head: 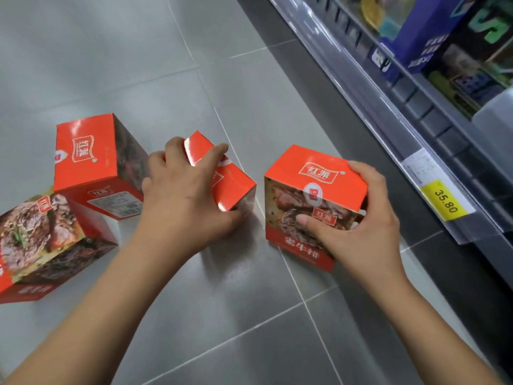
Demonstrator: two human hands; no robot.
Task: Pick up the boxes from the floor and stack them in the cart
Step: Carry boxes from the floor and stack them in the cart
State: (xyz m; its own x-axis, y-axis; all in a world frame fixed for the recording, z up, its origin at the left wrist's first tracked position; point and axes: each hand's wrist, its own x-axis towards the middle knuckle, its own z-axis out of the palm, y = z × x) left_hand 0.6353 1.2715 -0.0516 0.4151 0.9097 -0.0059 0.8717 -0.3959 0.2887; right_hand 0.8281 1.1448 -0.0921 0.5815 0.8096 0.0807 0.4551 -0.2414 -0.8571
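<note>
Boxes everywhere on the grey tiled floor (pixel 194 315), four of them, and both hands are down among them. Left hand (pixel 183 195) is draped over the tilted middle box (pixel 236 187), fingers curled over its far top edge, thumb low on the near side: clamped on it, by the look of it. Right hand (pixel 358 226) is wrapped around the upright right-hand box (pixel 311 190), fingers over the top right corner, thumb pressed on the picture face. One box per hand, then. Two more wait off to the left: a standing box (pixel 86 154) and, nearest the camera, a tipped box (pixel 41 240), both closer to the left hand. No cart in view, so the lift has to come first, then a turn to find it. Each grip sits straight over its box, so a plain upward pull should clear the floor. Shelf edge (pixel 416 151) with its yellow price tag (pixel 444 200) runs close on the right.
</note>
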